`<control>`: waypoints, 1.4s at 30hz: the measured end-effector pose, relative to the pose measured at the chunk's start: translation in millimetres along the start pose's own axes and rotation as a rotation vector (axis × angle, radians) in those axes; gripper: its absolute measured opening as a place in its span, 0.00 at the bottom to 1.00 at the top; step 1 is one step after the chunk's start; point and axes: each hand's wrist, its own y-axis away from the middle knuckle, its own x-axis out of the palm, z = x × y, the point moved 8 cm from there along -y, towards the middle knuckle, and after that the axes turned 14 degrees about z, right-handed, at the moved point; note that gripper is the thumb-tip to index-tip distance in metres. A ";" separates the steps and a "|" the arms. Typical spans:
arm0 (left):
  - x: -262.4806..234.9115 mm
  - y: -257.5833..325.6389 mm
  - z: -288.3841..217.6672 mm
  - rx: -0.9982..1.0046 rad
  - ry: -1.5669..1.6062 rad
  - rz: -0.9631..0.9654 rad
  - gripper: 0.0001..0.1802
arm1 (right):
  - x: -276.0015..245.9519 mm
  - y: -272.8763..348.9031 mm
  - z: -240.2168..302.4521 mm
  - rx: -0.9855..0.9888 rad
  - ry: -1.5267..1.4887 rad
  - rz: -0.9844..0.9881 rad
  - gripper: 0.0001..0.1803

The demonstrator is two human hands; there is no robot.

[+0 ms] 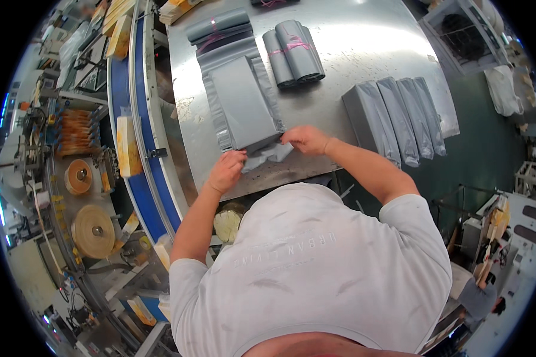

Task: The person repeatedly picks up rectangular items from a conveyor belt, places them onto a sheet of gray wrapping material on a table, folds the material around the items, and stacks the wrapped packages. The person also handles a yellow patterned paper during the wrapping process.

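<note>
On the metal table lies a box-shaped package (241, 98) in grey plastic, its long side running away from me. Loose film of the grey plastic bag (271, 156) hangs in folds at its near end. At the near left corner my left hand (226, 171) is closed, fingertips pinching the bag's edge. My right hand (307, 140) is closed on the bag at the near right corner, thumb and fingers together. Beyond the package rests a bundle of grey plastic bags (220, 27) tied with pink ribbon.
Two rolled grey bundles (293, 52) with pink ties lie right of the package. Several wrapped grey packages (393, 119) stand in a row at the table's right. Along the left runs a blue conveyor (150, 172) with a metal rail. The metal table (351, 35) ends just before me.
</note>
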 end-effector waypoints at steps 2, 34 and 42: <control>3.6 9.4 33.6 -0.320 0.296 -0.231 0.05 | 1.7 -1.1 -35.9 0.242 -0.372 -0.168 0.08; 89.6 -5.6 -49.0 -0.289 0.992 0.299 0.17 | -26.4 183.3 155.1 1.044 0.673 -0.810 0.35; 122.4 -34.6 -60.3 -0.311 1.164 0.250 0.12 | 50.2 104.0 72.7 1.046 0.075 -0.414 0.40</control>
